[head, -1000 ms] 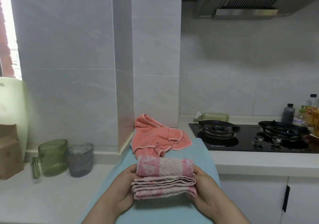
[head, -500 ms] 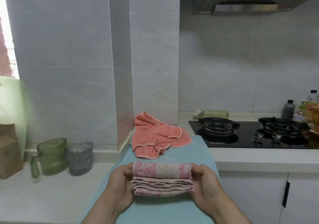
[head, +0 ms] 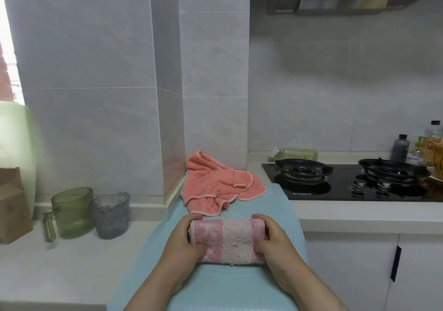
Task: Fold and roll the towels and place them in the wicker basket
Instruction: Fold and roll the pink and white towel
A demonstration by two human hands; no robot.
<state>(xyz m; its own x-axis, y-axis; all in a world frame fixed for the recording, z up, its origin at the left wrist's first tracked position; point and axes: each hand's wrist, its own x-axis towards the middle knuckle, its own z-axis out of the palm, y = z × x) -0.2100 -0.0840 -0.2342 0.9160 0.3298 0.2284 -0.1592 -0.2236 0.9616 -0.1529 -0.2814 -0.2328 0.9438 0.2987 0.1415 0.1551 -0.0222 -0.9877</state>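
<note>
Rolled pink-and-white terry towel (head: 227,241): on light-blue mat (head: 239,286), left hand (head: 185,241) and right hand (head: 273,241) gripping its ends. Green ribbed plastic jug (head: 72,212), grey translucent cup (head: 110,215): adjacent, counter (head: 60,274) left; contents unclear.

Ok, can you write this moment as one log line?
pink towel: rolled, on blue mat | left hand: grips it | right hand: grips it | orange towel: crumpled behind

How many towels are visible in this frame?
2. A rolled pink towel gripped at its ends by the left hand and right hand on the blue mat; a coral towel crumpled behind it. More could lie beneath that.
</note>
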